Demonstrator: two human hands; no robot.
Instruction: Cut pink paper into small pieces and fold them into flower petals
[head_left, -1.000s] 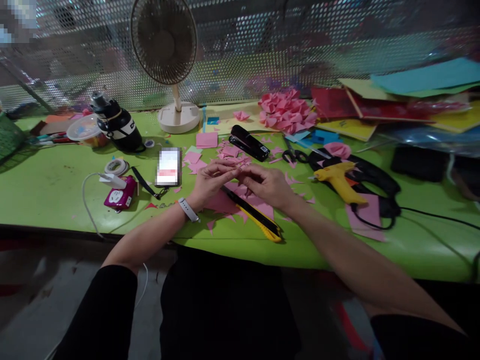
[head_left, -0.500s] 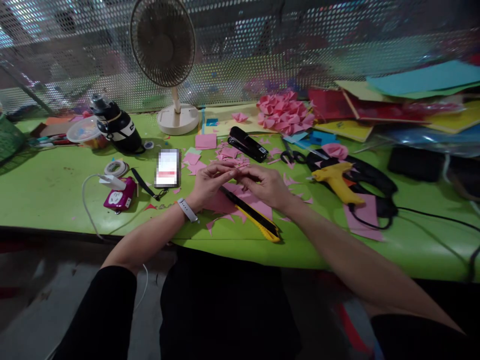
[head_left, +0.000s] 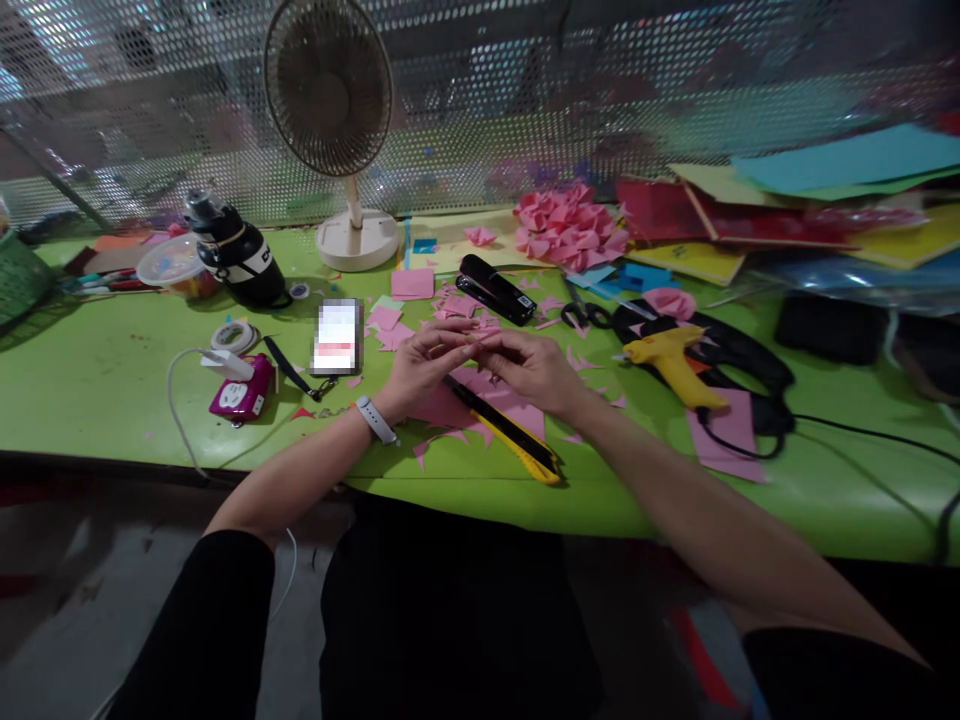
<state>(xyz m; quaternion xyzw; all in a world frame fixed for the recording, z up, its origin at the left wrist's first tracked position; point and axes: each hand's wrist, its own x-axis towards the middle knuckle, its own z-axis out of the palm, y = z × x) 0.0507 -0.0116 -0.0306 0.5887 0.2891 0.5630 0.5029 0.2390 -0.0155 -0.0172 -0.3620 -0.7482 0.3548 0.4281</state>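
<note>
My left hand (head_left: pixel 427 365) and my right hand (head_left: pixel 529 365) meet fingertip to fingertip over the middle of the table. Both are closed in a pinch on a small piece of pink paper (head_left: pixel 486 334), mostly covered by the fingers. Under them a yellow and black utility knife (head_left: pixel 517 440) lies on pink paper sheets (head_left: pixel 525 395). Triangular pink scraps (head_left: pixel 457 300) are strewn around. Just behind the hands rests a black stapler (head_left: pixel 495 290). A heap of folded pink paper pieces (head_left: pixel 570 228) sits farther back.
To the right, a yellow glue gun (head_left: pixel 675 362) lies on a black object, near scissors (head_left: pixel 586 312) and stacked coloured sheets (head_left: pixel 847 165). On the left are a phone (head_left: pixel 337 337), a tape roll (head_left: pixel 233 337), a purple adapter (head_left: pixel 241 392), a black bottle (head_left: pixel 238 258) and a fan (head_left: pixel 357 240).
Both hands stay together in nearly the same place, with only slight finger movement. The view shifts very slightly; the things on the table stay put.
</note>
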